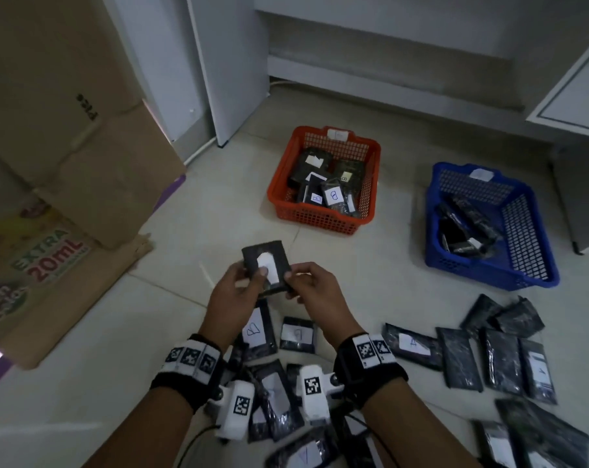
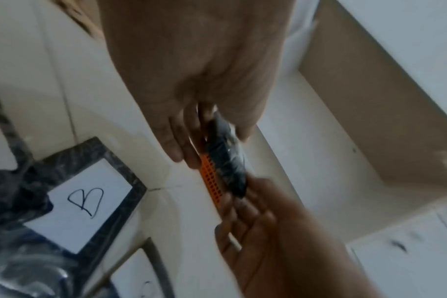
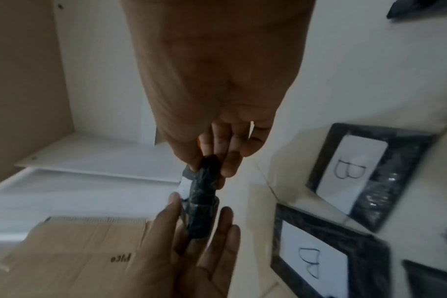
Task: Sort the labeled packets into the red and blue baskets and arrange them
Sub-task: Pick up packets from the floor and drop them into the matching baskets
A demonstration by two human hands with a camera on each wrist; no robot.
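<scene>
Both hands hold one black packet (image 1: 263, 252) with a white label, above the floor between the baskets and me. My left hand (image 1: 249, 278) pinches its left edge, thumb on the label; my right hand (image 1: 296, 282) pinches its right edge. The label's letter is not legible. The left wrist view shows the packet (image 2: 227, 161) edge-on between my left hand (image 2: 212, 141) and right hand (image 2: 242, 201). The right wrist view shows the packet (image 3: 202, 201) under my right hand (image 3: 207, 167). The red basket (image 1: 320, 221) holds several packets, some marked B. The blue basket (image 1: 482, 271) holds a few dark packets.
Several loose packets (image 1: 455, 359) lie on the tiled floor at the right, and more are piled under my wrists (image 1: 276, 400); two near ones read B (image 3: 352, 173). Cardboard boxes (image 1: 83, 163) stand at the left. White cabinets (image 1: 225, 62) stand behind the baskets.
</scene>
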